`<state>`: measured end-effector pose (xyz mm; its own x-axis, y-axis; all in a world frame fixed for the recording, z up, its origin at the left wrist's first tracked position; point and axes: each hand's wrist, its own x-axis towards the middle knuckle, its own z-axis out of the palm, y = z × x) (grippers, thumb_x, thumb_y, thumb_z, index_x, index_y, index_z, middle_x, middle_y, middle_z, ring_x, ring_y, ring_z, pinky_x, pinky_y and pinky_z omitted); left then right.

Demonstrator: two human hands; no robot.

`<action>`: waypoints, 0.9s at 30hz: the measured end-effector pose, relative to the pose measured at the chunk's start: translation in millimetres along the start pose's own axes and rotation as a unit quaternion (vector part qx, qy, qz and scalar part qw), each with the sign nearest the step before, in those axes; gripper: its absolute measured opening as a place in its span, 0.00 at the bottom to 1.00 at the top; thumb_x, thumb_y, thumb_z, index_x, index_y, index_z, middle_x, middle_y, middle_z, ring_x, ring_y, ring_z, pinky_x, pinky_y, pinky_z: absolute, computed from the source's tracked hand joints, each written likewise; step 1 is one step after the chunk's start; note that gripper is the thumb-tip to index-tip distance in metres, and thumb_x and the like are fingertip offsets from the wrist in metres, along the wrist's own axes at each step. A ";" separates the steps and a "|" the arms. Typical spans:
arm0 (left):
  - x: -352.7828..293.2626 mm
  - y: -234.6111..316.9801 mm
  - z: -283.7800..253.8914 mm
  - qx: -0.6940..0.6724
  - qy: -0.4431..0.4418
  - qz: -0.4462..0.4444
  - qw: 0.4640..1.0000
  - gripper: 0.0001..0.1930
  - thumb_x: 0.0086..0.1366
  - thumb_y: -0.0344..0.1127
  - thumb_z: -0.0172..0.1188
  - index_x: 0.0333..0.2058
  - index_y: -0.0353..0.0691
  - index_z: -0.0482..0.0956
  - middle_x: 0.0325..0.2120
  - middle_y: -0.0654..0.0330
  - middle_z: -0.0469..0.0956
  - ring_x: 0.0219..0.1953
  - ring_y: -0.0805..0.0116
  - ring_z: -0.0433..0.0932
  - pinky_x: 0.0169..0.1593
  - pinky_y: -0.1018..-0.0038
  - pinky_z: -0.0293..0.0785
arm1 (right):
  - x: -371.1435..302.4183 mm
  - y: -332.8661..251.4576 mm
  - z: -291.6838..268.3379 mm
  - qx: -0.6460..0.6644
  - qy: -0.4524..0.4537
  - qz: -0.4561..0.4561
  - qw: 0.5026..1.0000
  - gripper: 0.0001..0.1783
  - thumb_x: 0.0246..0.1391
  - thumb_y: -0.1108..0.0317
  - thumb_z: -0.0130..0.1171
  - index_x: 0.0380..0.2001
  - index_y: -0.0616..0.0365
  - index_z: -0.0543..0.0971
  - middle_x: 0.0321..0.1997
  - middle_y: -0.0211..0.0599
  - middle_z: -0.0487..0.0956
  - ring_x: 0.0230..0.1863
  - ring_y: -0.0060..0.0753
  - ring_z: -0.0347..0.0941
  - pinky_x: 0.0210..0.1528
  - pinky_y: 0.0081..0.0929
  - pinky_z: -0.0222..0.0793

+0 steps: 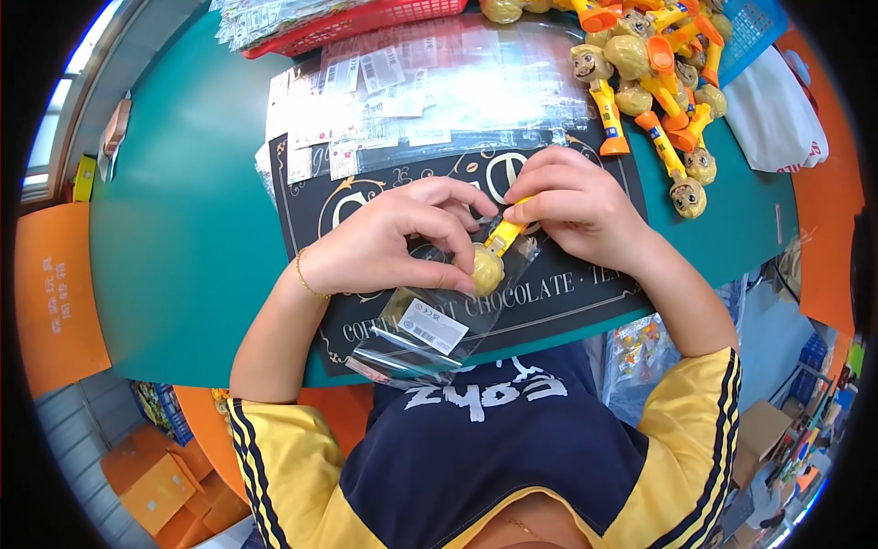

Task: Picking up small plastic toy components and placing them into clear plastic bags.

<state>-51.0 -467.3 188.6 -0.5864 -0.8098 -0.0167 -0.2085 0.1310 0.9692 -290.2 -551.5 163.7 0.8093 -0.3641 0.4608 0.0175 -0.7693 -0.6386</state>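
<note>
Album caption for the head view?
Left hand and right hand handle a yellow figure and clear bag over a black mat.

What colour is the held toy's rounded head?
The toy's head is golden yellow, seen best in the head camera view.

Toy point(488, 272) over mat point(576, 316), bags point(412, 96) behind
</note>
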 end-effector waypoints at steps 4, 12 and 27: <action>-0.2 4.9 3.7 0.047 0.008 0.001 0.999 0.08 0.46 0.29 0.72 0.26 0.42 0.82 0.46 0.59 0.70 0.45 0.69 0.70 0.50 0.74 0.67 | 0.8 -3.7 3.1 -0.021 0.015 -0.016 1.000 0.16 0.33 0.84 0.62 0.30 0.56 0.81 0.36 0.33 0.78 0.39 0.40 0.73 0.40 0.32 0.71; 1.0 -2.9 10.8 0.003 0.107 -0.019 0.994 0.06 0.51 0.30 0.69 0.28 0.42 0.80 0.45 0.61 0.67 0.40 0.74 0.71 0.43 0.77 0.71 | 5.3 -21.4 1.3 0.134 -0.032 0.131 0.982 0.23 0.39 0.83 0.59 0.43 0.57 0.78 0.47 0.40 0.77 0.45 0.38 0.74 0.48 0.31 0.70; -7.4 22.7 4.2 0.268 0.164 -0.094 0.945 0.21 0.51 0.43 0.69 0.38 0.38 0.73 0.34 0.56 0.74 0.29 0.68 0.73 0.33 0.78 0.70 | 0.5 -1.0 -11.7 0.101 -0.090 0.143 0.980 0.20 0.42 0.74 0.66 0.43 0.59 0.79 0.33 0.33 0.80 0.34 0.31 0.73 0.36 0.25 0.68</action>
<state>-54.7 -456.0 209.7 -0.2442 -0.9696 -0.0136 -0.7021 0.1671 0.6922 -296.6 -557.0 171.7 0.8886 -0.4370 0.1395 -0.1243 -0.5221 -0.8438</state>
